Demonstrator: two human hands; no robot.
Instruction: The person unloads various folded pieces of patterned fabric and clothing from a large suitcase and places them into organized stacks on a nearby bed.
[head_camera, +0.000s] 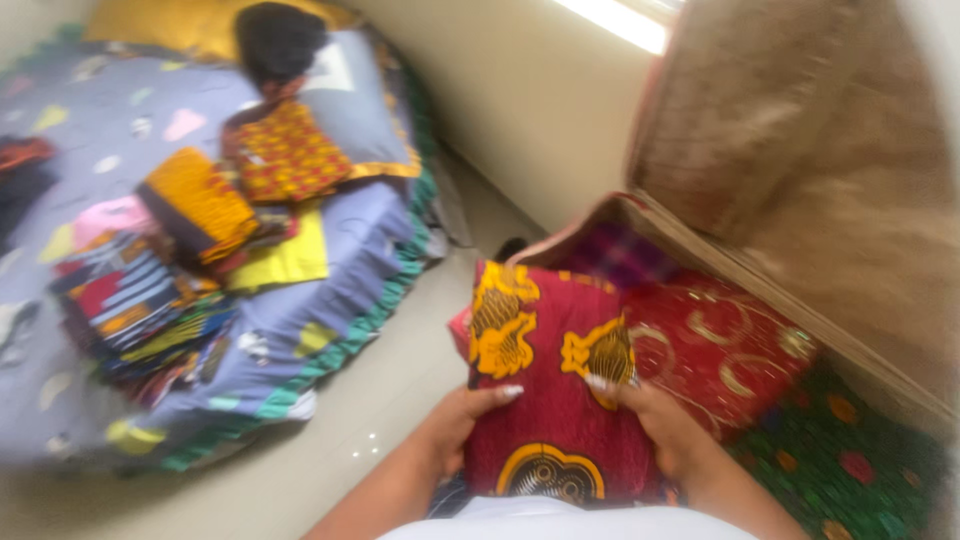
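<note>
Both our hands grip a folded maroon-and-yellow print cloth (555, 390) — left hand (462, 420) and right hand (665, 425) clasping its edges, held above the open suitcase (700, 245) (red fabric inside), folded cloths (200, 250) heaped on the bed.

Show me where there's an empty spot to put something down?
The pale floor is bare between the bed and the open suitcase. The bed's near corner shows some free sheet. Folded cloth stacks crowd its middle. Both hands, left and right, hold a red and yellow cloth.
</note>
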